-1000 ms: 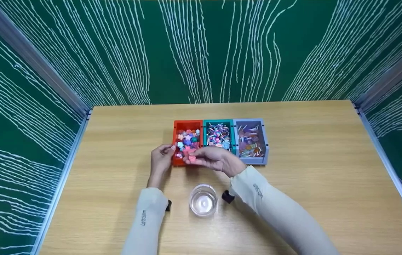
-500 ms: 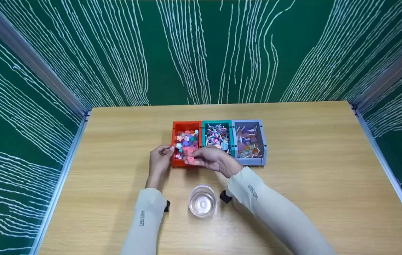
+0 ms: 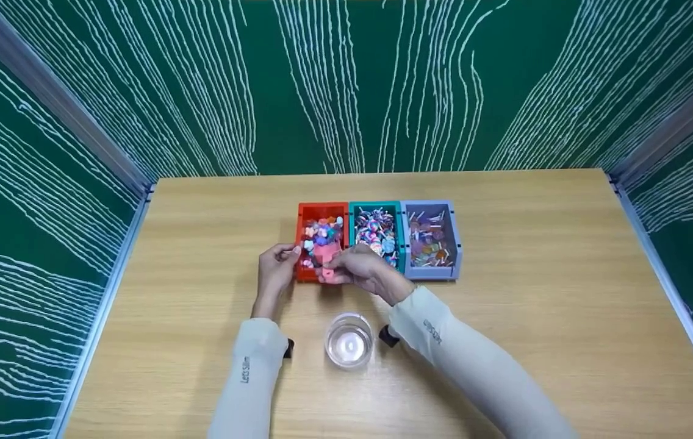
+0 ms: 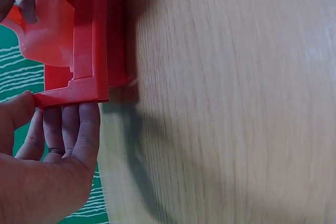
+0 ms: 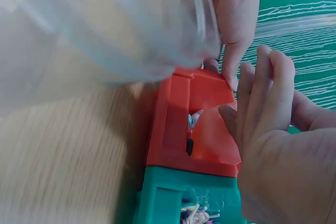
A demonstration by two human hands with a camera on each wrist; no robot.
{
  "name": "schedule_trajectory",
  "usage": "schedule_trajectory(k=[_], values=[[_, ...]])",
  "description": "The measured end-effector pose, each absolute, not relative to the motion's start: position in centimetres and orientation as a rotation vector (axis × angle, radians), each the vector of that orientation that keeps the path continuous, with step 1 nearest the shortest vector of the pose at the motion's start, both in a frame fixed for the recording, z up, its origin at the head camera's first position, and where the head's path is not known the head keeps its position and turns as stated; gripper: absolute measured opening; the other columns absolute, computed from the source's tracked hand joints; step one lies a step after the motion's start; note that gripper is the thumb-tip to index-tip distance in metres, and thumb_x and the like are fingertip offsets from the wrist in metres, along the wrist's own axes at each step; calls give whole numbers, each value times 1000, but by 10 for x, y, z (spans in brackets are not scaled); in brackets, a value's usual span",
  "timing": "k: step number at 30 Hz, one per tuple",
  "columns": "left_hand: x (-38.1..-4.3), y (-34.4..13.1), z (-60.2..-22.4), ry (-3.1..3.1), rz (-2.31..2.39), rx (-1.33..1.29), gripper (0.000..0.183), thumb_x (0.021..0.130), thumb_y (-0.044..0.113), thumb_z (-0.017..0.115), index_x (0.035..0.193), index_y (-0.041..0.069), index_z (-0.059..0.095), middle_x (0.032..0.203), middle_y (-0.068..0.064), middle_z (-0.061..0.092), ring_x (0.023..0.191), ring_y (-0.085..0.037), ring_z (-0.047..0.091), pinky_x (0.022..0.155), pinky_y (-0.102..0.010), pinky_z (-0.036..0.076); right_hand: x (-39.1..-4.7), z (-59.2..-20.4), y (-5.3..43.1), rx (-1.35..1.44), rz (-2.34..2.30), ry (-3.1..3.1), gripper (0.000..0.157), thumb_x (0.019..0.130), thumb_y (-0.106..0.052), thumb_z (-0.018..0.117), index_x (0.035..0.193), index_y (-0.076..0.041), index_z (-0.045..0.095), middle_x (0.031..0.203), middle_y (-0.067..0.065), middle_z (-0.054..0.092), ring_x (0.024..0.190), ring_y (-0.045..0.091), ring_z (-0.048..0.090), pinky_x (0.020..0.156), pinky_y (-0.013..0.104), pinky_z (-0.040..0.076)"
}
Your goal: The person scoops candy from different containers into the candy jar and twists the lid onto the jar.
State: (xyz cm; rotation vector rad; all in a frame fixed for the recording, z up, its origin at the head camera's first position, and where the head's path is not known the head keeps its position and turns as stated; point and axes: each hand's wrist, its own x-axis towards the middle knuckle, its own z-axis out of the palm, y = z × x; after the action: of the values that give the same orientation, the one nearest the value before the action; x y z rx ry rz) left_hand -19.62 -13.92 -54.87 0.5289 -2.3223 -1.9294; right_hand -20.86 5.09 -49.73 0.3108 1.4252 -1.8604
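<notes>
Pink scoop [image 3: 326,252] held, the right hand [image 3: 363,268] seems to dig for beads [image 3: 322,232] while the left hand [image 3: 276,268] pinches the red box [image 3: 323,210], so a level lift looks best.

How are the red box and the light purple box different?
The red box stands at the left end of the row in the head view; the light purple box stands at the right end.
The red box holds chunky little pieces in mixed colours; the light purple box holds see-through-looking pieces and white sticks.
A pink scoop is at the red box, none at the light purple box.
Both are open on top.
</notes>
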Motion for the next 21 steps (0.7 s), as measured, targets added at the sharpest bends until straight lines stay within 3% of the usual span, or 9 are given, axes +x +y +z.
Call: schedule_trajectory(k=[4, 9, 13, 21], values=[[-197, -139, -548, -2336, -1929, 538, 19, 100, 4, 69, 113, -10, 74, 79, 0, 61, 72, -10, 53, 59, -19, 47, -209, -494, 56, 303, -1850, 1424, 29, 102, 6, 57, 128, 18, 60, 85, 14, 78, 70, 18, 77, 67, 23, 61], [-197, -140, -548, -2271, -1958, 510, 17, 98, -1, 70, 108, -14, 72, 74, 2, 62, 67, -8, 54, 58, -18, 45, -209, -491, 56, 308, -1873, 1355, 15, 102, 9, 53, 111, 11, 65, 82, 14, 77, 70, 18, 77, 72, 24, 62], [-196, -140, -549, -2254, -1978, 512, 15, 97, -2, 70, 107, -14, 72, 73, 1, 62, 65, -9, 54, 58, -18, 45, -212, -493, 52, 348, -1907, 1332, 14, 102, 11, 53, 99, 6, 65, 81, 14, 76, 69, 19, 77, 73, 26, 62], [-196, -140, -550, -2305, -1946, 506, 18, 99, 1, 70, 111, -12, 72, 76, -1, 61, 68, -10, 54, 60, -19, 45, -221, -495, 44, 432, -1882, 1436, 11, 103, 6, 58, 100, 4, 68, 83, 13, 75, 71, 18, 77, 73, 24, 62]])
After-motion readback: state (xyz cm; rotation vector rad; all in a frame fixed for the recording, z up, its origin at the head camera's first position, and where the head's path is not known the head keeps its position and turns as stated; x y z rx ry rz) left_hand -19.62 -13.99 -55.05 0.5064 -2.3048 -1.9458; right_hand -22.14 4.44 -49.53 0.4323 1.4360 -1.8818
